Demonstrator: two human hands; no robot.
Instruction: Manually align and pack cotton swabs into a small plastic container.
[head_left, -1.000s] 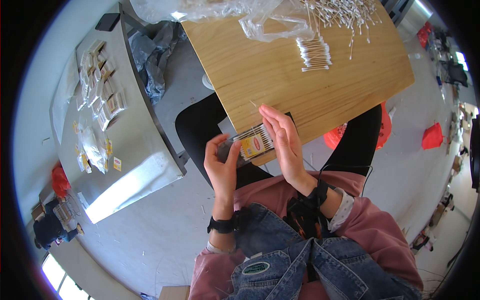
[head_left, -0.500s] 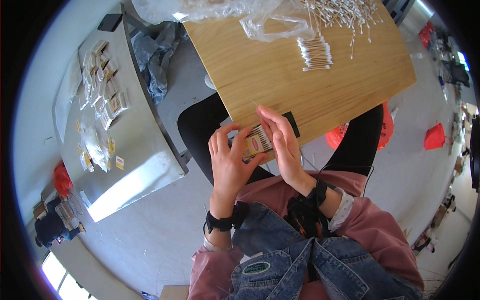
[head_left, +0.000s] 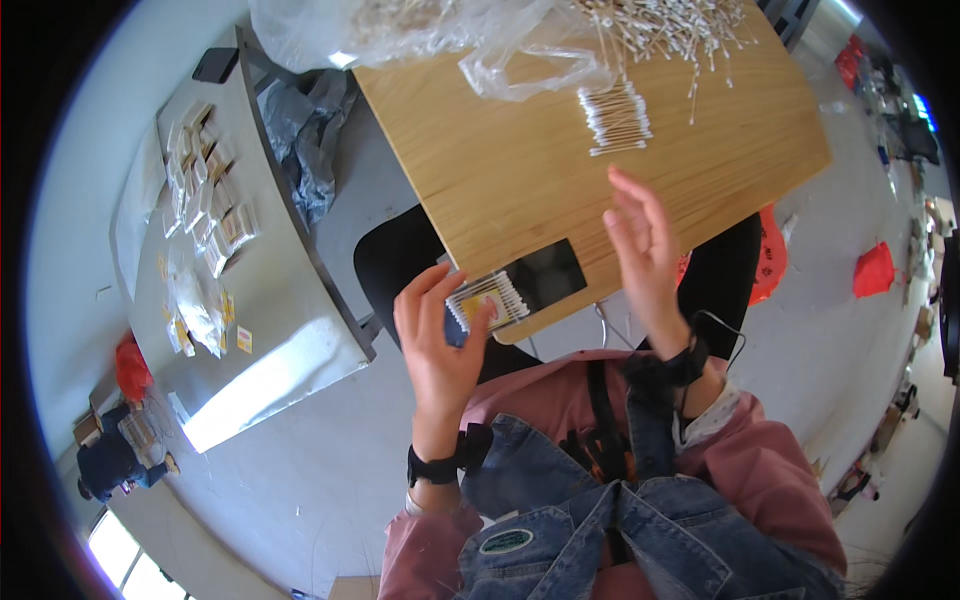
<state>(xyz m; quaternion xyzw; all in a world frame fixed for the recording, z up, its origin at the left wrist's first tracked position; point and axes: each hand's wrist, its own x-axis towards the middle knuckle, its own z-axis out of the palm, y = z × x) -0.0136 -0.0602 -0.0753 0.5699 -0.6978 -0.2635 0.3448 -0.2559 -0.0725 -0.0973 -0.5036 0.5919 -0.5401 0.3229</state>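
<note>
From my distant seat, through the head camera, I see the left hand [head_left: 436, 345] grasping a clear pack of cotton swabs [head_left: 505, 296] by its left end, the thumb lying over the yellow card [head_left: 474, 306] at its front and the fingers curled at its left side. The pack is at the near left corner of the wooden table [head_left: 480, 185], just beside a flat black panel [head_left: 548, 272] (I cannot tell whether it rests on the wood or is held a little above it). The right hand [head_left: 648, 255] is released and holds nothing I can see; it hangs over the table's near edge, fingers loosely bent, pointing toward a neat row of swabs [head_left: 614, 120]. Past that row I find a loose heap of swabs [head_left: 680, 30], with a crumpled clear bag [head_left: 420, 30] to its left. On the grey table [head_left: 290, 300] at the person's left, I make out a cluster of packs [head_left: 208, 190], a dark phone-like slab [head_left: 215, 65] and a small yellow-and-white card [head_left: 245, 340].
</note>
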